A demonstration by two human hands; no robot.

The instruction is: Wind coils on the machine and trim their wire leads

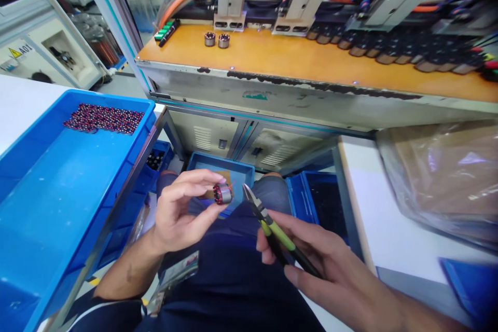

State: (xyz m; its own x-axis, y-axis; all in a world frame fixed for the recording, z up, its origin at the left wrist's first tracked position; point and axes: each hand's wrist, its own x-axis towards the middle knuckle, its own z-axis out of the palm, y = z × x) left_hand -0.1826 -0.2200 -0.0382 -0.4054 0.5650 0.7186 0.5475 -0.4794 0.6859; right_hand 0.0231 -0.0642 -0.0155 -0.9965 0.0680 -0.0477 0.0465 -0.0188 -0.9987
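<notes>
Between the thumb and fingers of my left hand (182, 210) is a small motor stator (223, 194), a grey metal cylinder with red and black windings at its end. Thin reddish wire ends stick out from its right side. My right hand (319, 254) grips a pair of cutting pliers (278, 233) with green and black handles. Their jaws point up and left, a short way right of the stator and apart from it. Both hands are above my lap.
A blue tray (50, 187) at left holds many small wound parts (103, 118). Two stators (217, 40) and green-black markers (167, 32) sit on the orange bench (187, 54); dark cylinders line its right. A blue bin (249, 168) lies below. Plastic-wrapped cardboard (447, 176) rests at right.
</notes>
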